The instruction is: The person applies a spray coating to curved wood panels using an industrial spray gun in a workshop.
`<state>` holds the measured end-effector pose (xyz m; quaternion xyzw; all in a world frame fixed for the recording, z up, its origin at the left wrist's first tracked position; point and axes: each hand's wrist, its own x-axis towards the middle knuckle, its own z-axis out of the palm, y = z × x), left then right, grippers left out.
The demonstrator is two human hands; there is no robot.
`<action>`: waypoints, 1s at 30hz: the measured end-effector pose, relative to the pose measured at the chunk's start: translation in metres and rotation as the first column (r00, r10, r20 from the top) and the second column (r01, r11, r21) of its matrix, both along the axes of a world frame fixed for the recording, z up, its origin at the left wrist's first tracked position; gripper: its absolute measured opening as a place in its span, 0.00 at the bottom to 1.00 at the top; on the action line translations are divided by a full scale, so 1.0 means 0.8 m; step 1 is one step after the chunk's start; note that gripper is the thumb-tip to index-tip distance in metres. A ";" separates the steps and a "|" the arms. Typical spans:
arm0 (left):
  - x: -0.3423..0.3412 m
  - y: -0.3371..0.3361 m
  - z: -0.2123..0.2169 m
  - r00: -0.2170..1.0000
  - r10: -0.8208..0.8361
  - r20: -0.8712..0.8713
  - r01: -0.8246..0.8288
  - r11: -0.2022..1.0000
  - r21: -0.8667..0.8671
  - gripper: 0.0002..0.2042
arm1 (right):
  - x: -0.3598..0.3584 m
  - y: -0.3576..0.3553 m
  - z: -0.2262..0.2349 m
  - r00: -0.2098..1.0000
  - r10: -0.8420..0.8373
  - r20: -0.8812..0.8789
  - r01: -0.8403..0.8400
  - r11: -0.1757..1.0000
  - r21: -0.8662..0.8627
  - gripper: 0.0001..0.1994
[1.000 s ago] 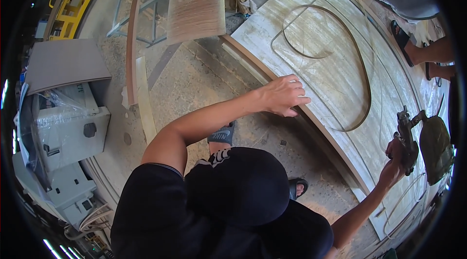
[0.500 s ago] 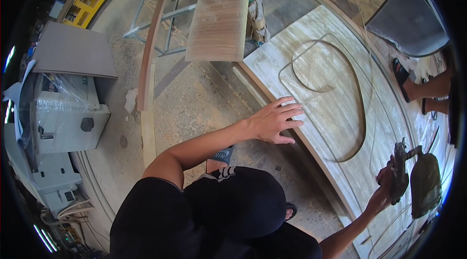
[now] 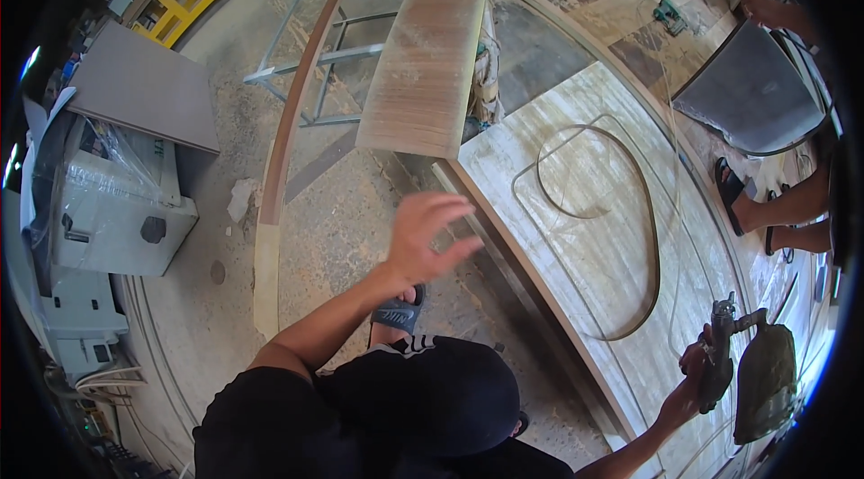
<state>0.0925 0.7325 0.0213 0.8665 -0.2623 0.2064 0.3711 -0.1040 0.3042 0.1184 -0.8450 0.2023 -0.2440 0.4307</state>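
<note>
Here, left hand wide open above floor, right hand round spray gun (w/ greenish cup) over panel.

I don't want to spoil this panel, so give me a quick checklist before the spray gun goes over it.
1. Spray gun gripped: ok, the right hand is closed round its handle, with the cup beside it.
2. Left hand off the wooden panel: ok, it is lifted, open, holding nothing.
3. Panel surface free of loose items: not ok, a thin hose loops across it.
4. Bystander away from the work: not ok, another person's sandalled feet stand close to the panel's far edge.
5. Nozzle aimed at the panel: cannot tell.
</note>
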 end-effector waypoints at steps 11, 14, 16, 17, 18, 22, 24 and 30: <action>0.237 0.158 0.045 0.728 0.190 -0.658 -0.490 0.816 -0.306 0.30 | -0.020 -0.004 -0.044 0.983 -0.105 0.148 0.123 0.985 -0.117 0.13; 0.265 0.202 0.037 0.586 0.008 -0.810 -0.483 0.807 -0.341 0.27 | 0.021 0.055 0.035 0.999 -0.027 0.037 0.027 1.000 -0.003 0.15; 0.271 0.177 0.044 0.570 0.027 -0.821 -0.485 0.818 -0.310 0.26 | 0.023 0.059 0.046 1.000 -0.001 0.019 0.001 1.000 -0.009 0.18; 0.269 0.171 0.044 0.549 0.085 -0.831 -0.522 0.812 -0.261 0.25 | 0.020 0.057 0.046 1.000 -0.017 0.010 0.018 1.000 -0.008 0.18; 0.280 0.173 0.036 0.553 -0.009 -0.833 -0.486 0.809 -0.331 0.21 | 0.017 0.053 0.040 0.999 -0.038 0.009 0.038 0.999 -0.024 0.18; 0.325 0.182 0.059 0.381 -0.430 -0.818 -0.493 0.654 -0.574 0.15 | -0.003 0.016 0.000 0.992 -0.086 0.089 0.077 0.992 0.096 0.18; 0.317 0.138 0.089 0.361 -0.407 -0.839 -0.502 0.673 -0.542 0.16 | -0.001 0.013 0.009 0.982 -0.090 0.169 0.069 0.990 0.125 0.13; 0.310 0.149 0.080 0.474 -0.491 -0.731 -0.316 0.680 -0.662 0.20 | 0.035 0.035 0.019 0.990 -0.028 0.138 0.020 0.998 0.059 0.25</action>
